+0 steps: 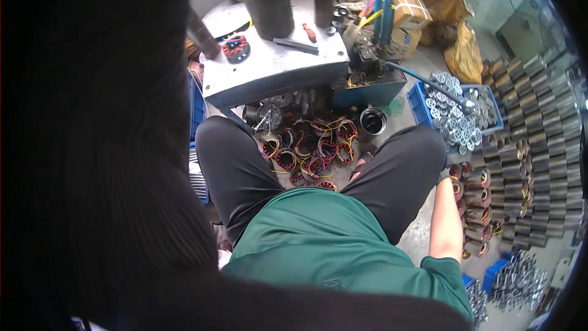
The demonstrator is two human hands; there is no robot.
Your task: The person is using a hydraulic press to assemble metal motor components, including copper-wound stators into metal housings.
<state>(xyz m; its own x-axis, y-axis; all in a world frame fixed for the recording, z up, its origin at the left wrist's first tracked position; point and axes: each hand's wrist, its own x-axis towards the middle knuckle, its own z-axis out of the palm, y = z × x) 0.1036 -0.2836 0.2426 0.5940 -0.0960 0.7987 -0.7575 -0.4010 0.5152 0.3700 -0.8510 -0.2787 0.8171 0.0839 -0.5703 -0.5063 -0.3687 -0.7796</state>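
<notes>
My right forearm reaches out to my right side, beyond my knee. At its end my right hand [444, 175], which looks dark as if gloved, is beside a stack of metal cylinders with red-and-black wound cores [456, 171] in their ends. Its fingers are hidden, so what it touches or holds does not show. My left hand is out of sight; a large dark shape covers the left of the view. Ahead of me, a wound motor stator [236, 49] with red parts stands on the white press table [275, 67], and a metal bar [296, 45] lies near a red-handled tool [309, 32].
A thick press column [262, 0] stands over the table. Several wired stators [318, 147] lie on the floor between my legs, near a metal can [373, 121]. To the right are a blue crate [421, 105] of silvery discs, stacked cylinders [545, 147] and metal shafts [519, 282].
</notes>
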